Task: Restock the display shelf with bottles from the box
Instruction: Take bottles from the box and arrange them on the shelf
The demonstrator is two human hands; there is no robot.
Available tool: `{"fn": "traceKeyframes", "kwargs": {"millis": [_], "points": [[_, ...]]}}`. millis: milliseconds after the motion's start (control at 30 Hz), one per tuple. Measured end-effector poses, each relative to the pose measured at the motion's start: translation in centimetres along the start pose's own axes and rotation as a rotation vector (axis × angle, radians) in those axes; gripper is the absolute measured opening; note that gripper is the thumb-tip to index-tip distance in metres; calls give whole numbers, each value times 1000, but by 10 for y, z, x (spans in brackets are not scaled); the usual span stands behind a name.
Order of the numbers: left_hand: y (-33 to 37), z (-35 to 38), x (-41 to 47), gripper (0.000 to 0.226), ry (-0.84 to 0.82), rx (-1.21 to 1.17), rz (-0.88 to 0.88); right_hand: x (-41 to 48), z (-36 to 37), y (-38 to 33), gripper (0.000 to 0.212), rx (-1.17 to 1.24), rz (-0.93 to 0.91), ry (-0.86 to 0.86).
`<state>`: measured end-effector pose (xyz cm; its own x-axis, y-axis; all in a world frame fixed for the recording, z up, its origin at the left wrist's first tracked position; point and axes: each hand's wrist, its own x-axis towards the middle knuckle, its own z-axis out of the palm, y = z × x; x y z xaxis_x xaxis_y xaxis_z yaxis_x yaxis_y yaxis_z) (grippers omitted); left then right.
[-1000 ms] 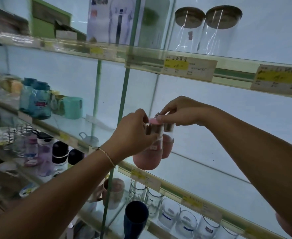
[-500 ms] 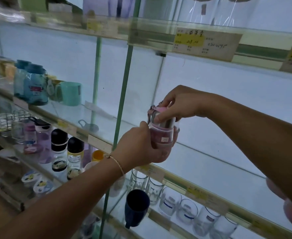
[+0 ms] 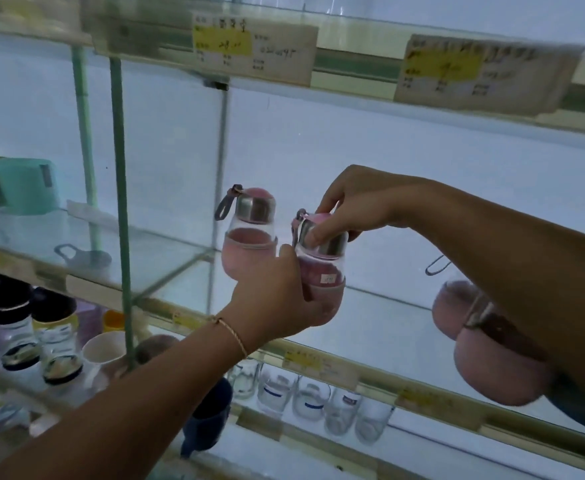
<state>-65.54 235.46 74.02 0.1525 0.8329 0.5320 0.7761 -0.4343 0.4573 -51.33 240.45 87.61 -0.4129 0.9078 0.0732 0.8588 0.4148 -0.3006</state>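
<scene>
left hand wraps pink-sleeved glass bottle body | right hand pinches its steel cap | twin bottle near, at its 10 o'clock

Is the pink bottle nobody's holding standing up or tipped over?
Upright: the free pink bottle has its cap straight on top and pink sleeve below.

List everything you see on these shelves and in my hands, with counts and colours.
Shelved bottle: one, pink, upright on middle shelf.
Held bottle: one, pink, over that shelf.
Tucked bottles: seemingly two, pink, under right forearm.
Black-capped bottles: two, clear, lower left.
Teal mug: one, far left.
Glasses: about five, clear, below middle shelf.
Navy cup: one, beside glasses.
Price labels: two, yellow-white, top.
Left hand: holds held bottle's body.
Right hand: grips its cap.
</scene>
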Motion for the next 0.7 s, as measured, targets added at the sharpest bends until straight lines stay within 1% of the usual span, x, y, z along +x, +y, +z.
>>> {"fn": "traceKeyframes", "kwargs": {"millis": [100, 233, 367, 533, 633, 700], "points": [[18, 11, 9, 52, -51, 17, 21, -8, -9, 19, 36, -52, 18, 5], [35, 31, 25, 52, -115, -40, 44, -15, -20, 42, 41, -152, 64, 7], [47, 51, 41, 60, -148, -49, 77, -20, -29, 58, 46, -236, 114, -12], [60, 67, 52, 64, -179, -28, 105, -24, -38, 72, 57, -338, 171, -36], [68, 70, 55, 62, -197, -34, 108, -27, -41, 77, 61, -336, 210, -28], [74, 70, 57, 61, -210, -45, 120, -30, -43, 81, 58, -331, 230, -17]]}}
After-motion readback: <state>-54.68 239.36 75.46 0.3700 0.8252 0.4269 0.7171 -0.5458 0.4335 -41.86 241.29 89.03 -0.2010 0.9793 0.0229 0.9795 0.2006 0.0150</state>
